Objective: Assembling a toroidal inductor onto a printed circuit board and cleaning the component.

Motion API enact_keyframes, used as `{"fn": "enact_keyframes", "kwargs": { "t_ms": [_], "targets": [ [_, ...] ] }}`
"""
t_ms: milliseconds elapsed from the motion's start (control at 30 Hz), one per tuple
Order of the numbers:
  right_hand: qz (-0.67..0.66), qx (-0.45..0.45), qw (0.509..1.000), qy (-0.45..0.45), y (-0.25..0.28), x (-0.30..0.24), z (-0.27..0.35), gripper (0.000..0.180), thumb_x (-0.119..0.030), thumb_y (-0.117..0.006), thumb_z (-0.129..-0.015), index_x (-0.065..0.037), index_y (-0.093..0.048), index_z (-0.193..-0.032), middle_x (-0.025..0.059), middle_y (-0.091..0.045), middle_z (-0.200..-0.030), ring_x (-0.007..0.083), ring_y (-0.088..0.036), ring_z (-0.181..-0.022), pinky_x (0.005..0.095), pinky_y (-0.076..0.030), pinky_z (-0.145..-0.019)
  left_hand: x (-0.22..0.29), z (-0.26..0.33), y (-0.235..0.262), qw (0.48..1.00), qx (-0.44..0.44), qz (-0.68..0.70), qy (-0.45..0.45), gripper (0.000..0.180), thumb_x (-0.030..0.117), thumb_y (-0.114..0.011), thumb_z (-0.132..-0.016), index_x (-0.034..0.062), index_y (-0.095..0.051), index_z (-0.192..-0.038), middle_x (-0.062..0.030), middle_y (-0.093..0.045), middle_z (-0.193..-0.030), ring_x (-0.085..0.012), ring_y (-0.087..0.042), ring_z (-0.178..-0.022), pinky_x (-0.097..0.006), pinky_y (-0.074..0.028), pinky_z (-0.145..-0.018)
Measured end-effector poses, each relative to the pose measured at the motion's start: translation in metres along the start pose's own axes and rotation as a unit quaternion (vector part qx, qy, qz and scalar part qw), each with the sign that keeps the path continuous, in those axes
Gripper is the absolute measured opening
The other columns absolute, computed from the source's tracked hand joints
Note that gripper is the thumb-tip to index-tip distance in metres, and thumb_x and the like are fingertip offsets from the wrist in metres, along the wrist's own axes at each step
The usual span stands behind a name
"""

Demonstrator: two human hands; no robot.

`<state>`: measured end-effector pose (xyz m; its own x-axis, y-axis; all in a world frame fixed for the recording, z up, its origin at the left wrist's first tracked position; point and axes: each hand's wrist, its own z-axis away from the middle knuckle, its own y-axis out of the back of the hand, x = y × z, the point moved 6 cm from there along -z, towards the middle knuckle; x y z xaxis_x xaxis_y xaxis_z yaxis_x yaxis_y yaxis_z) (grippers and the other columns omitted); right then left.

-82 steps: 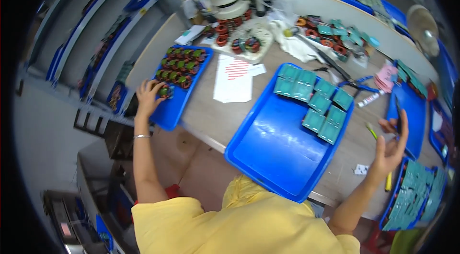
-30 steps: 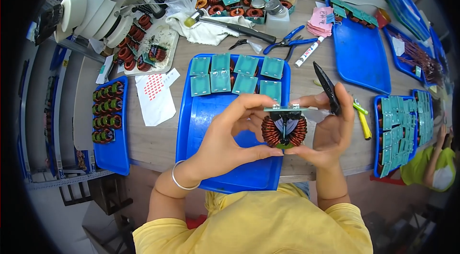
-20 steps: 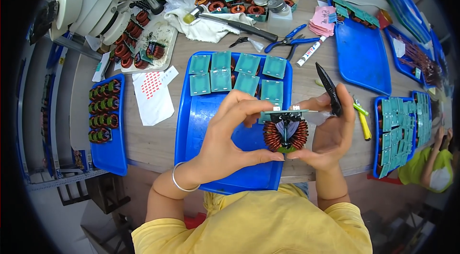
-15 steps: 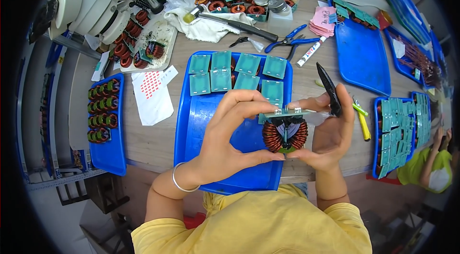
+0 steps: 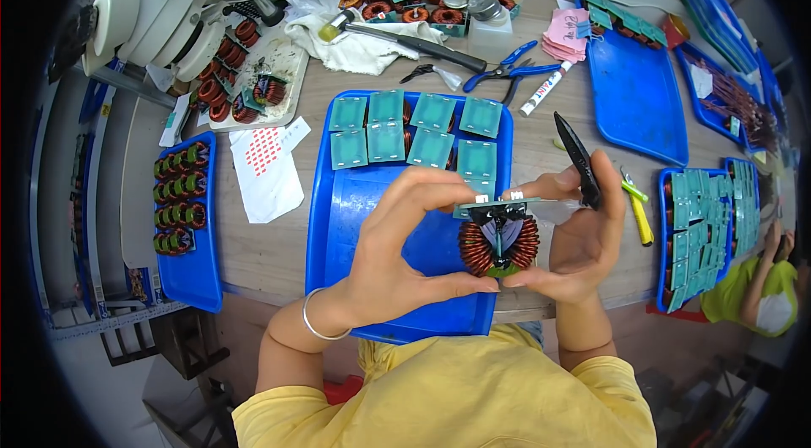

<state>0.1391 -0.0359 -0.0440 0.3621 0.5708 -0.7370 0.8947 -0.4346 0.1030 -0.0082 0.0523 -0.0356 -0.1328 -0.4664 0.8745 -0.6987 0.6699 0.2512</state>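
Over the blue tray (image 5: 346, 228) in front of me, a copper-wound toroid coil (image 5: 500, 247) is held on edge, with its green circuit board (image 5: 497, 210) on top. Black material sits under the board and in the coil's middle. My left hand (image 5: 397, 254) grips it by thumb below and fingers at the board's left end. My right hand (image 5: 587, 237) pinches it from the right, thumb at the coil's bottom. A black pointed tool (image 5: 579, 162), its kind unclear, is tucked between my right fingers. Several green-boarded coils (image 5: 386, 141) lie at the tray's far end.
A hammer (image 5: 414, 44), blue-handled pliers (image 5: 515, 70) and a white marker (image 5: 547, 89) lie beyond the tray. A yellow cutter knife (image 5: 639, 216) is to the right. Blue trays (image 5: 190, 266) stand on both sides. A microscope (image 5: 160, 13) occupies the far left; another person (image 5: 752, 287) sits far right.
The coil has tipped slightly and shifted a little left in my hands, and the board's top edge shows lower. Both hands keep their grip; the whole view has shifted slightly.
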Motion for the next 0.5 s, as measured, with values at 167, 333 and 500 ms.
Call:
{"fn": "enact_keyframes", "kwargs": {
  "t_ms": [167,333,500],
  "targets": [
    [-0.001,-0.02,0.999,0.036,-0.0023,-0.0043,-0.0056,0.109,-0.026,-0.089,-0.047,0.007,-0.029,-0.131,0.015,-0.04,-0.115,0.0263,-0.06,-0.093,0.0325,-0.046,-0.083,-0.0024,0.0023,-0.0019,1.0,0.002,0.017,0.01,0.066,0.022,-0.086,-0.053,0.0009,-0.053,-0.106,-0.0118,-0.053,-0.101,-0.0219,-0.053,-0.086,-0.03,-0.045,-0.074],
    [0.02,0.0,1.0,-0.008,0.0003,-0.002,0.0015,0.125,-0.042,-0.089,-0.036,0.008,-0.027,-0.133,0.0133,-0.047,-0.111,0.0227,-0.05,-0.101,0.0343,-0.041,-0.087,-0.0045,0.0033,-0.003,0.999,-0.004,0.021,0.026,0.067,0.024,-0.087,-0.052,0.0007,-0.052,-0.105,-0.0112,-0.053,-0.099,-0.0208,-0.053,-0.083,-0.03,-0.045,-0.072],
    [0.02,-0.017,1.0,0.01,-0.0007,-0.0028,-0.0002,0.117,-0.034,-0.089,-0.042,0.007,-0.027,-0.133,0.0143,-0.043,-0.113,0.0252,-0.057,-0.094,0.0335,-0.045,-0.083,-0.004,0.0033,-0.0039,0.999,-0.009,0.024,0.022,0.066,0.024,-0.086,-0.053,0.0004,-0.052,-0.105,-0.0114,-0.053,-0.1,-0.0211,-0.053,-0.084,-0.03,-0.045,-0.072]
  ]
}}
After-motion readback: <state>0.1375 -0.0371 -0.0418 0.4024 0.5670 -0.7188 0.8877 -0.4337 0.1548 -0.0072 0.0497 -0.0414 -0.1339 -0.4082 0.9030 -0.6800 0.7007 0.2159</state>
